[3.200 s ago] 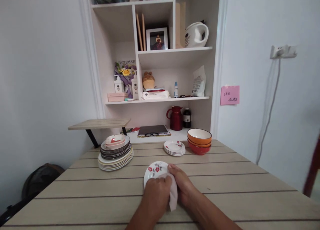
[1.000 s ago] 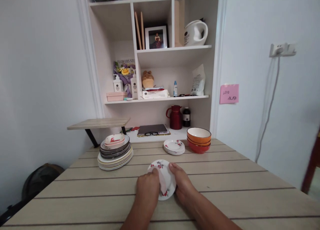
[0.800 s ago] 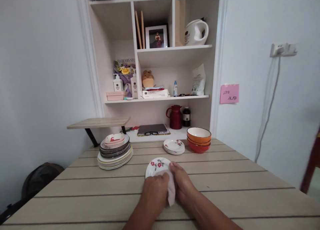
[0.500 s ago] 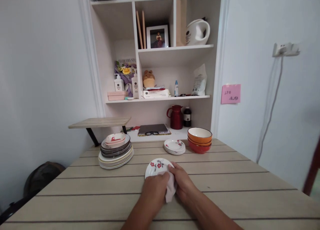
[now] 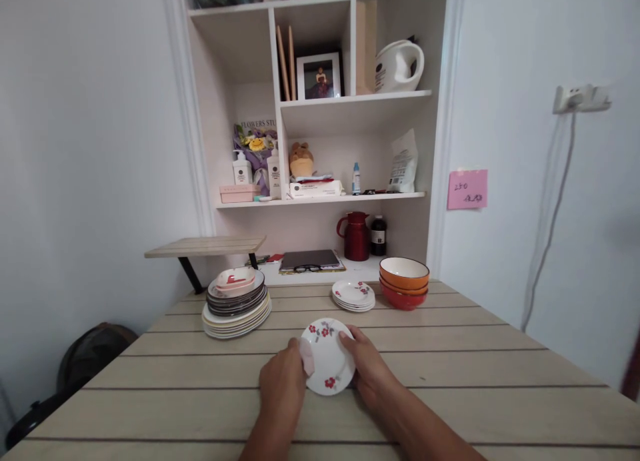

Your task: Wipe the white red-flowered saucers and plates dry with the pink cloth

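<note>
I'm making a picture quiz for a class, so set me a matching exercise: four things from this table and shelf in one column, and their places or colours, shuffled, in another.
Things
1. jug
2. cloth
3. bowl stack
4. held plate

Places or colours
A. orange and red, right of the small plate pile
B. gripped at its edge by the right hand
C. dark red, next to a dark bottle
D. in the left hand, at the rim of the held plate

Right pairs: 1-C, 2-D, 3-A, 4-B

"250" – pink note [image 5: 467, 189], "FLOWERS STU" – bouquet [image 5: 256, 155]
</note>
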Motion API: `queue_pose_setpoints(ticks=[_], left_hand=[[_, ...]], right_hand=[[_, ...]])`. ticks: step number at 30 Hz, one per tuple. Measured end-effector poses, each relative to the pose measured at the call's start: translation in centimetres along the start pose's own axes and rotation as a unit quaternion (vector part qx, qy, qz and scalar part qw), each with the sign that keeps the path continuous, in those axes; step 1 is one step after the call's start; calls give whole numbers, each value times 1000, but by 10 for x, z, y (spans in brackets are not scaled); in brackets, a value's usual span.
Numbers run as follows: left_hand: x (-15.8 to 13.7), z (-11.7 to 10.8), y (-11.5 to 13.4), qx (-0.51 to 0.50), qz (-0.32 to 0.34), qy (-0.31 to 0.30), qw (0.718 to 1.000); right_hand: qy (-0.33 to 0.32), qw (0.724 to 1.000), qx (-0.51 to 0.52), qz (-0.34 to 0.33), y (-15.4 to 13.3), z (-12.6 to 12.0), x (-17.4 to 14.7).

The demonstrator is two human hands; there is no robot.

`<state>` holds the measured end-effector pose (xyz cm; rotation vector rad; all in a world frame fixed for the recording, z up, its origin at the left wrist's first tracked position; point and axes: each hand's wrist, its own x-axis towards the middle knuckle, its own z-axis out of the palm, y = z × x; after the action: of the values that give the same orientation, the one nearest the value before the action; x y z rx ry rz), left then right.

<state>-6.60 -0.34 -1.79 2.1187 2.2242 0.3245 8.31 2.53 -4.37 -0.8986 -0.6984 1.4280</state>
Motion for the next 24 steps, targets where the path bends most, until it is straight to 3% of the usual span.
queue_pose_setpoints(ticks=[3,6,12,15,20,24], left_hand=[[5,3,0,-33,-7,6,999],[7,12,2,-97,30,27,994],[-1,31,9,-227,205,89,948],[-3,36,10,-221,274,110,930],[2,41,14,-177,252,155,939],[-1,41,21,-116,298,177,931]], right_hand=[[-5,1000,-1,2,0,0,1],[-5,1000,9,1,1,-1,3],[6,998,61,5,0,-4,9],[10,997,82,7,-2,-5,10],[-2,994,107,5,-5,-5,8],[-22,992,124,6,-4,-5,5]])
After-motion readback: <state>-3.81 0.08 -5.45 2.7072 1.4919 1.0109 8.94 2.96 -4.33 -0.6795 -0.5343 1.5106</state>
